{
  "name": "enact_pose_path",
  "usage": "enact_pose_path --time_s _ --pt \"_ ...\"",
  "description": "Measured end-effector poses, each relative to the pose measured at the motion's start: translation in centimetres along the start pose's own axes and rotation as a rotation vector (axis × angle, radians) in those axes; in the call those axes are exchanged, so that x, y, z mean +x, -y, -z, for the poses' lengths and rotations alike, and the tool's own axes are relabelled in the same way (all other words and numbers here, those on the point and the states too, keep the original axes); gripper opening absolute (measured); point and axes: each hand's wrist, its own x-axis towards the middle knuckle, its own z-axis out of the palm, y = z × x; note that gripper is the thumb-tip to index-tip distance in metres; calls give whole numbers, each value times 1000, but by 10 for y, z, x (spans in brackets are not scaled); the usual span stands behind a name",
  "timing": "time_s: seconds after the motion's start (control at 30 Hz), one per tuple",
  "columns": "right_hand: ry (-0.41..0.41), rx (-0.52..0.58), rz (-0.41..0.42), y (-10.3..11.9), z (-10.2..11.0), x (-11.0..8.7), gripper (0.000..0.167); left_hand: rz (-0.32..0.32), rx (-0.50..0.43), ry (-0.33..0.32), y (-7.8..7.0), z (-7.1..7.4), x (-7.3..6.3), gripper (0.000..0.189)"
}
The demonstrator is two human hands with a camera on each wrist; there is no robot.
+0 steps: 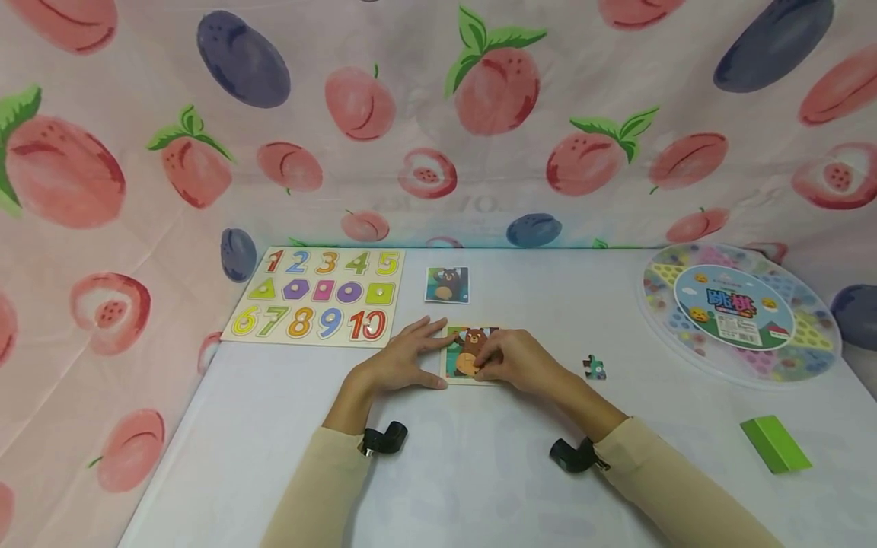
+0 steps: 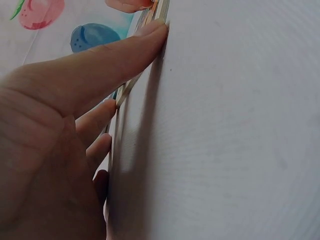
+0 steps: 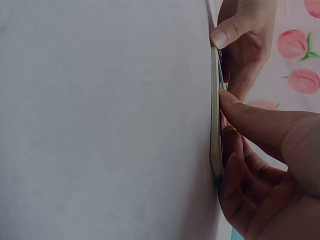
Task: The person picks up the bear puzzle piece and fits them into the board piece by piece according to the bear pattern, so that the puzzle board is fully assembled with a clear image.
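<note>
A small bear jigsaw puzzle point(image 1: 455, 367) in a pale frame lies on the white table in the head view. My left hand point(image 1: 406, 356) is at its left side, the thumb against the near left corner and the forefinger reaching over the picture, both fairly straight. Bent over the right half is my right hand point(image 1: 521, 361), thumb and forefinger pinching a puzzle piece at the bear's belly; the fingertips mostly hide that piece. In the right wrist view the right thumb point(image 3: 255, 120) meets the board's top face. A loose puzzle piece point(image 1: 594, 368) lies right of the right hand.
Beyond the puzzle lies a square bear picture card point(image 1: 448, 285). At the back left is a number-and-shape board point(image 1: 311, 308). A round Chinese checkers set point(image 1: 740, 312) sits at the back right, with a green block point(image 1: 776, 444) nearer. A fruit-print curtain point(image 1: 425, 106) borders the table.
</note>
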Motion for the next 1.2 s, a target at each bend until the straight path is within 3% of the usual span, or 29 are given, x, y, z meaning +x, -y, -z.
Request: enact_pose_path --time_s 0.2,0.47,0.83,1.03,1.2 --pt "28 28 2 -1 1 0 12 2 0 4 1 0 1 80" --pt "76 37 -14 -3 1 0 34 11 -10 7 1 0 0 80" --pt "96 64 -18 -5 6 0 36 13 -6 9 0 1 1 80" --pt "113 134 -48 -8 14 -8 39 14 -11 14 2 0 2 80" --pt "115 134 -26 -11 23 -14 40 26 -12 11 2 0 2 80"
